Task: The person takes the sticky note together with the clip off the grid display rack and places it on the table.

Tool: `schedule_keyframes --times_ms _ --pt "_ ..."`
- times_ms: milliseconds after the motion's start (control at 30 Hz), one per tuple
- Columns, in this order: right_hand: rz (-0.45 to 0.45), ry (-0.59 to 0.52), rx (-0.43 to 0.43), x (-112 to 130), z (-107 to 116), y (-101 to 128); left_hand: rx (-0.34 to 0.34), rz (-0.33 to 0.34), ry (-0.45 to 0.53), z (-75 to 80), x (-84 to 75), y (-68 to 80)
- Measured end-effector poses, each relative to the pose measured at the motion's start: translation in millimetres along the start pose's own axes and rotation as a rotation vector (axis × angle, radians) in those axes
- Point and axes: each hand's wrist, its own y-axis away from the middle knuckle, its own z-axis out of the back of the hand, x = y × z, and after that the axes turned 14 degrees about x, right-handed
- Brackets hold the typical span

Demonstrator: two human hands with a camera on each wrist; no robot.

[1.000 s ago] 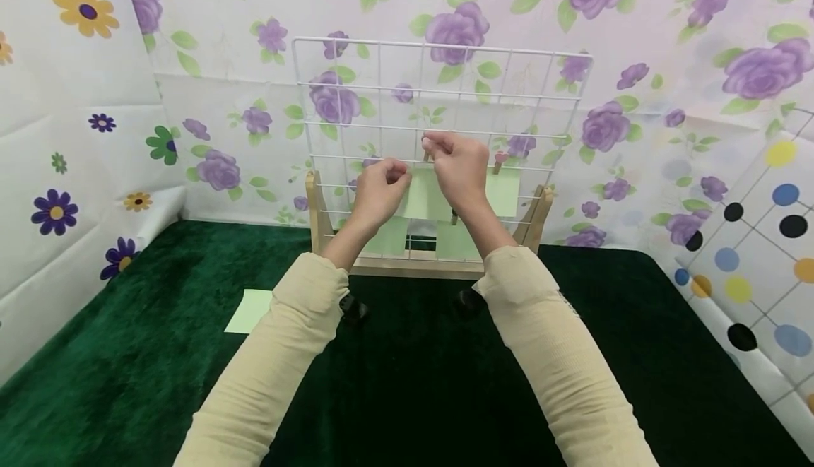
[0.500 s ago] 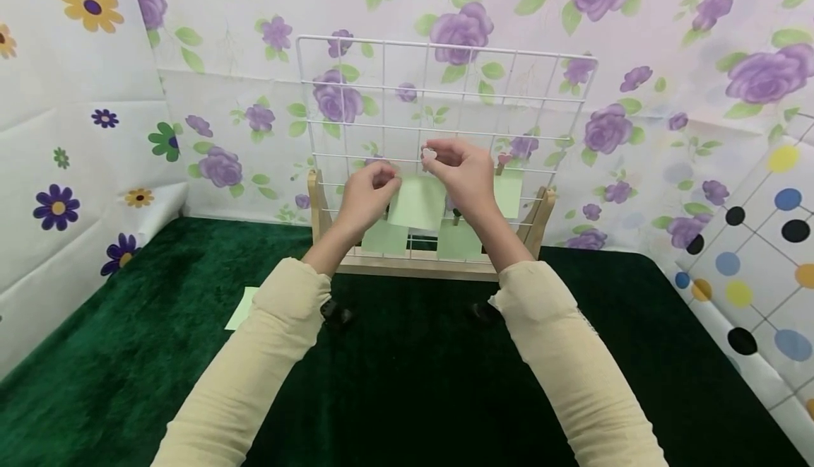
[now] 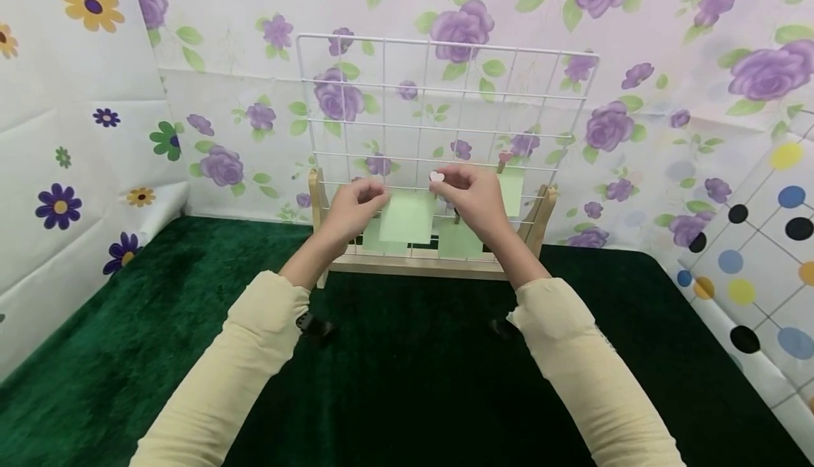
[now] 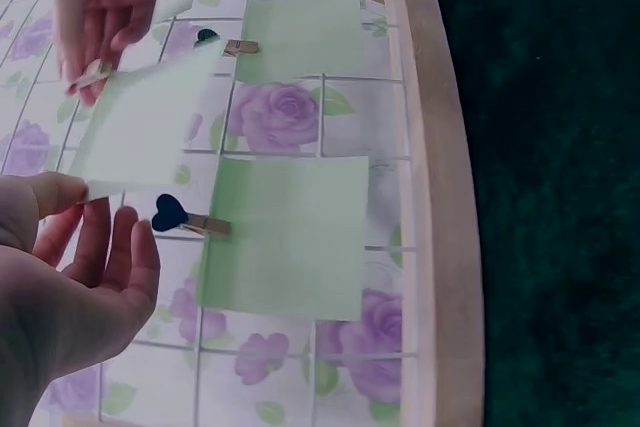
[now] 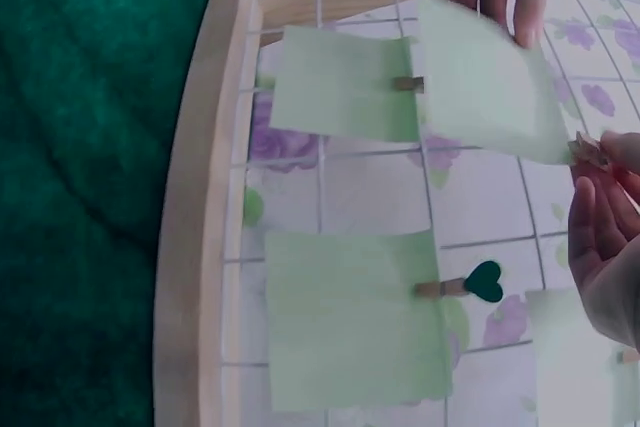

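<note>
Green paper note (image 3: 408,217) hangs in front of the white wire grid (image 3: 445,110), between both hands. Left hand (image 3: 352,207) pinches its left edge; right hand (image 3: 477,195) pinches a small clip (image 3: 436,177) at its upper right corner.
</note>
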Motion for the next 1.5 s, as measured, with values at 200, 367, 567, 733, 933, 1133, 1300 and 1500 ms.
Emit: schedule_keyframes --times_ms 200,367,567,733,933,1133,1300,1500 --pt "-0.101 -0.046 0.148 -12 4 11 0.049 0.026 0.009 0.5 12.3 6.4" --pt "-0.123 -0.076 0.155 -23 6 20 0.088 0.054 -0.01 -2.7 22.6 12.5" --pt "-0.118 -0.09 0.153 -35 9 29 0.111 0.066 -0.011 -2.4 32.2 21.7" --pt "-0.123 -0.094 0.175 -46 12 40 0.121 0.058 -0.024 0.9 42.6 27.9" --pt "-0.153 -0.079 0.204 -56 18 58 0.146 0.123 -0.033 8.6 56.7 40.1" --pt "-0.241 -0.039 0.204 -69 32 77 0.17 0.171 -0.073 22.4 72.2 49.9" --pt "-0.296 -0.048 0.225 -83 47 91 0.194 0.216 -0.105 32.8 81.2 58.4" --pt "-0.341 -0.049 0.241 -94 66 105 0.212 0.24 -0.101 39.4 87.1 66.3"
